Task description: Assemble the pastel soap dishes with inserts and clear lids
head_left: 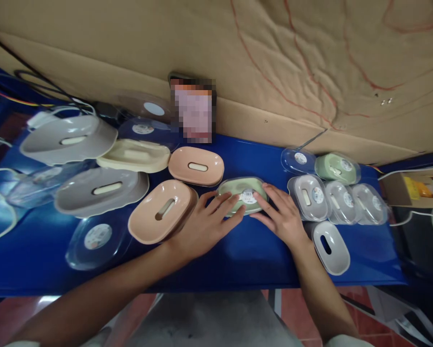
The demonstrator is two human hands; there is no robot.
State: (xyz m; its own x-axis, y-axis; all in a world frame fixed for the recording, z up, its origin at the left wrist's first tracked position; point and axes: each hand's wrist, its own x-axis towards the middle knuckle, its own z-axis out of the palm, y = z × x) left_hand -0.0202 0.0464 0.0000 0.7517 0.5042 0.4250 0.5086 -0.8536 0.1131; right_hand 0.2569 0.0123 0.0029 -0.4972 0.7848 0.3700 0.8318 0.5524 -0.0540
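A green dish (234, 185) under a clear lid (248, 196) sits mid-table. Left hand (205, 221) and right hand (285, 217) touch the lid, fingers parted and slightly bent. Two pink dishes (180, 163), leftward, contain cream inserts (197, 166). Bare blue table (252, 262) extends to the front edge; a slotted grey dish (337, 250) lies towards the front right corner.

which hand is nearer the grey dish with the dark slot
Right. The right hand is up and left of the grey dish, close by; the left hand is farther off to the left.
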